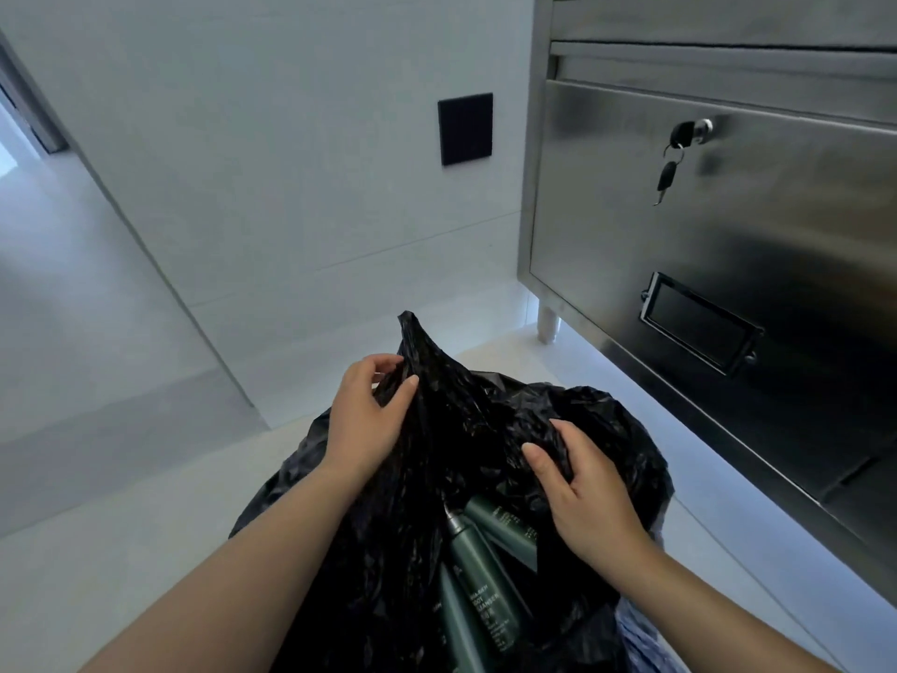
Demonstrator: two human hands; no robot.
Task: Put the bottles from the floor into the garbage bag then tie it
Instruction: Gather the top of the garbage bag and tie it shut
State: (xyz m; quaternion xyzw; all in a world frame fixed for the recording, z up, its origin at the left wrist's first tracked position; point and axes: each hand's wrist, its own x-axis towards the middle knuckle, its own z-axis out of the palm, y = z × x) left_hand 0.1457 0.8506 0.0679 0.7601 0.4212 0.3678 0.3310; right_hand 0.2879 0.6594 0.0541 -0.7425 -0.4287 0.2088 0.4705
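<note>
1. The fingers (388, 366) of our left hand (366, 415) are closed on a bunched-up part of the black bag (437, 478), pinching the plastic so it stands up in a peak.
2. The fingers (543, 459) of our right hand (582, 488) are curled tight on the crinkly edge of the bag on the other side.
3. The two hands are apart, with the mouth of the bag open between them.
4. The bag sits on the white floor (145, 551) right in front of us, between our arms.
5. Dark green bottles (478, 565) lie inside the bag, low down, near our right wrist. We can see at least three, side by side and touching. One has small pale words on it that we cannot read well.
6. A shiny metal cabinet (728, 235) stands on the right, on short legs, close to the bag.
7. A key (667, 177) hangs from a lock (699, 130) on the cabinet door.
8. A black square plate (465, 129) is on the white wall (291, 138) behind the bag.
</note>
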